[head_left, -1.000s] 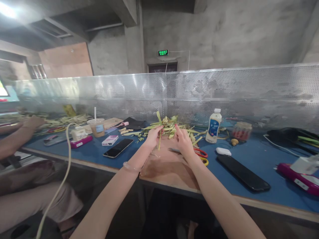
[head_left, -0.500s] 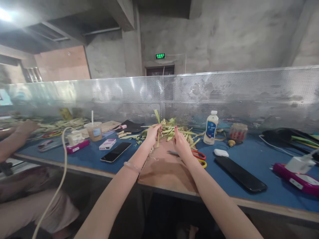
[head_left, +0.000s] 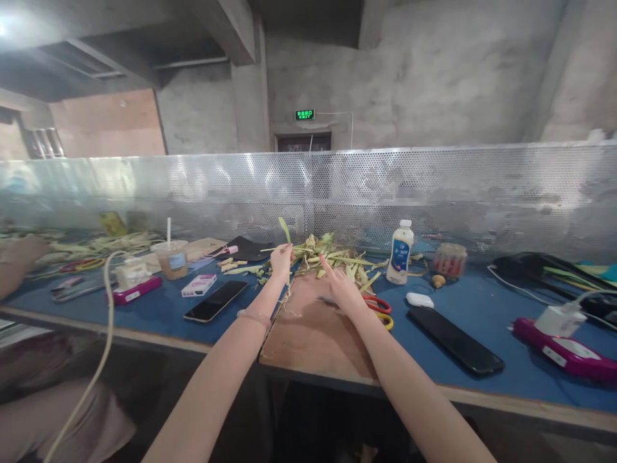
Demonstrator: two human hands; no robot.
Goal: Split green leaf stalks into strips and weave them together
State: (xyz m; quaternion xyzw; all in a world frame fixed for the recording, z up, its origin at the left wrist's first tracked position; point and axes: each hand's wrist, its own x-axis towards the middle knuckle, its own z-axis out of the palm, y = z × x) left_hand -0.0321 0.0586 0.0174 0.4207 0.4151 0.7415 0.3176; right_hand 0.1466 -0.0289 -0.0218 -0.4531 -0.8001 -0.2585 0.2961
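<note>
My left hand [head_left: 280, 263] is closed on a green leaf strip [head_left: 284, 229], which sticks up above the fingers; its lower end hangs beneath them. A thin stalk also juts out sideways from this hand. My right hand [head_left: 341, 287] is beside the heap of pale green leaf strips [head_left: 357, 263], its index finger stretched forward and nothing visible in its grasp. Its other fingers are partly hidden. Under my right wrist lie scissors [head_left: 384, 321] with red and yellow handles, on the brown board [head_left: 315, 337].
Left of the board are a phone [head_left: 216, 300], a small box [head_left: 198, 285] and a drink cup [head_left: 172, 260]. To the right stand a bottle [head_left: 400, 252] and a jar [head_left: 450, 260], with a black phone [head_left: 456, 341] nearer. Another person's hand [head_left: 24, 254] is at far left.
My left hand has moved left, away from my right hand, carrying the leaf strip. My right index finger now points forward over the heap's near edge. The whole view has shifted slightly.
</note>
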